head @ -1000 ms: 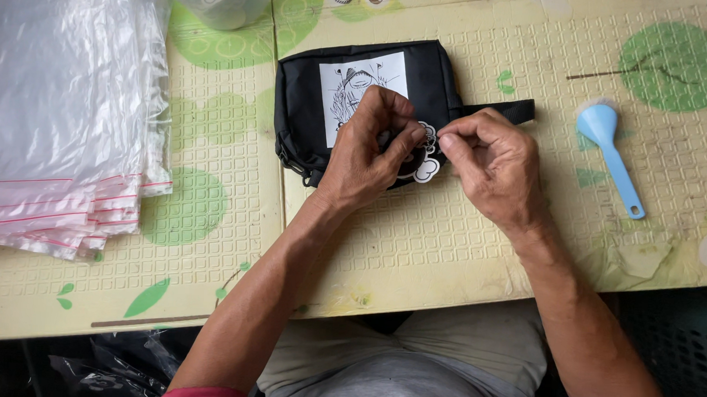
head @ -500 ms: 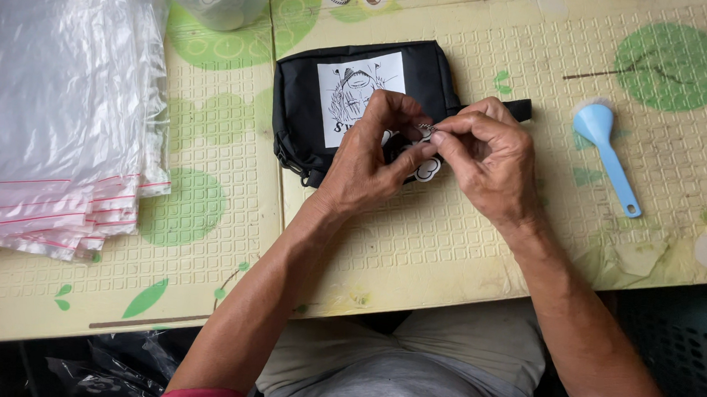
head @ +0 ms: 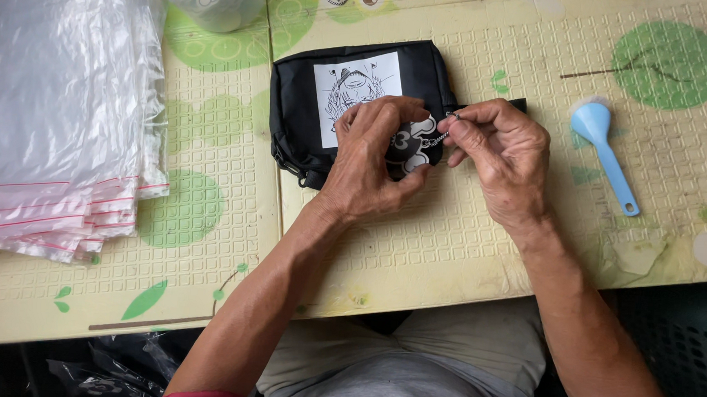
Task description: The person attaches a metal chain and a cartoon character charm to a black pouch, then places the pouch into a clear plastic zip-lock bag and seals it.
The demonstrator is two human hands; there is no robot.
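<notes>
Over black pouch (head: 293,113): both hands (head: 372,155) pinch charm (head: 413,141); table edge near.

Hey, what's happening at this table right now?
A person sits at a patterned table working with both hands over a small black pouch that bears a white picture patch. The left hand holds a black-and-white charm against the pouch, while the right hand pinches the charm's little metal chain. A stack of clear zip bags lies at one side and a light blue scoop at the other.
</notes>
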